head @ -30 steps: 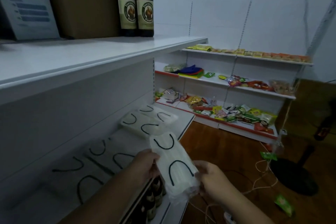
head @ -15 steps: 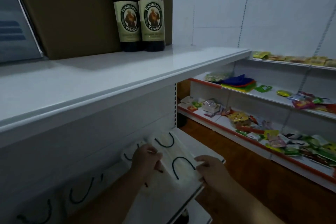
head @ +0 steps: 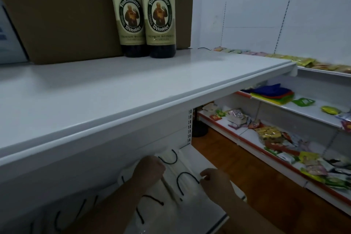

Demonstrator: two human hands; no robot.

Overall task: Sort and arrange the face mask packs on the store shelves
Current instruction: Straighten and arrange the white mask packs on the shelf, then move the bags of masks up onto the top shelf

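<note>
Both hands, left hand [head: 150,171] and right hand [head: 214,180], pinch the mask pack [head: 182,175]; lay it flat, square with neighbouring packs [head: 152,207], on the lower shelf [head: 205,159].

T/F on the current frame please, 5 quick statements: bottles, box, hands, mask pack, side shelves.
1. Two dark glass beer bottles with cream labels stand on the white upper shelf. True.
2. A brown cardboard box sits behind the bottles. True.
3. The clear plastic pack of white face masks with black ear loops is held up above the upper shelf. False: it lies on the lower shelf, under the upper one.
4. Only one hand is at the pack. False: the left hand and right hand are both on it.
5. The side shelves at right are bare. False: they hold colourful packets.
</note>
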